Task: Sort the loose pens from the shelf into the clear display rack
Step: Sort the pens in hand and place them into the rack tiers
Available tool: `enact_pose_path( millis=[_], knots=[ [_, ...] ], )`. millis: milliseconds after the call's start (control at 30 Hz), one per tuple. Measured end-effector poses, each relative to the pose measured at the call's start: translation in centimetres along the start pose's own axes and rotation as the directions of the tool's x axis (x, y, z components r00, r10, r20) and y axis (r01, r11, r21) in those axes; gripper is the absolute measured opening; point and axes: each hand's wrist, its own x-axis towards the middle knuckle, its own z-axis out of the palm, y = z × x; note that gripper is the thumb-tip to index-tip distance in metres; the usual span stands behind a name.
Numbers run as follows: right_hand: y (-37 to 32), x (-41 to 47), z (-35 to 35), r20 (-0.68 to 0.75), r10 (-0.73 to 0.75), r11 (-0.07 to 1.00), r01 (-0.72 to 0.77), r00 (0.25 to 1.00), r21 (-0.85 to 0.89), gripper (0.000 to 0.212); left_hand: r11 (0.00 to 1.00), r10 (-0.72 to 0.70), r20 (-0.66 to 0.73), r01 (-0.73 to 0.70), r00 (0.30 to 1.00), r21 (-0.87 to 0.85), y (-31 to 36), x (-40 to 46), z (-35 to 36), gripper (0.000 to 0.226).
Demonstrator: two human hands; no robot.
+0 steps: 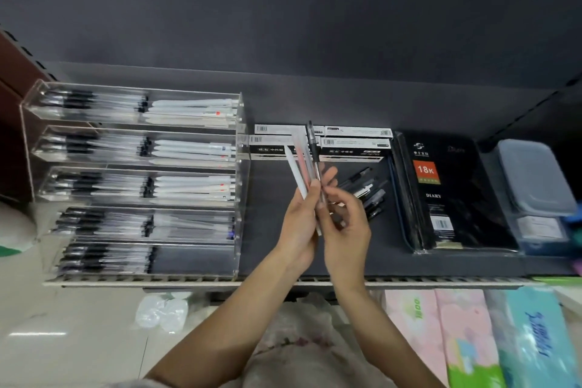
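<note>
Our left hand [297,217] grips a fanned bunch of pens [304,161], fingers closed around their lower ends, while our right hand [345,224] pinches the shaft of one dark pen among them. Just behind lie the loose pens [365,189] on the shelf [271,230], before white pen boxes [352,143]. To the left, the clear display rack [138,179] holds pens in five tiers, left compartments fuller; the bottom right one looks bare.

rack [135,179] tiers: 5 | pen boxes [352,148]: 4 | diaries [447,192]: 1
</note>
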Motion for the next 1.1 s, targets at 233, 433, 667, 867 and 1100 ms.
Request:
enact_pose_path(
  millis=[233, 433, 667, 867, 1100],
  knots=[
    [0.4, 0.3, -1.4, 0.138, 0.105, 0.994, -0.104, 0.985, -0.015, 0.02, 0.991, 0.074, -0.001, -0.073, 0.997, 0.113, -1.4, -0.2, 0.5, 0.032],
    [0.4, 0.5, -1.3, 0.131, 0.049, 0.998, -0.043, 0.99, -0.046, 0.018, 0.98, 0.139, -0.006, -0.137, 0.99, 0.146, -1.9, -0.1, 1.0, 0.028],
    [0.5, 1.8, -3.4, 0.354, -0.016, 0.999, 0.002, 0.935, 0.039, 0.009, 0.965, 0.164, -0.071, -0.145, 0.984, 0.22, 0.9, -1.4, -1.7, 0.023],
    [0.4, 1.5, -2.5, 0.657, -0.014, 1.0, 0.009, 0.754, 0.01, 0.01, 0.96, 0.208, -0.265, -0.145, 0.942, 0.238, 1.3, -5.3, -5.4, 0.022],
    [-1.0, -0.1, 2.5, 0.824, -0.113, 0.971, 0.238, 0.555, -0.027, 0.004, 0.968, 0.218, -0.445, -0.133, 0.869, 0.215, 2.1, -9.7, -11.7, 0.025]
  ],
)
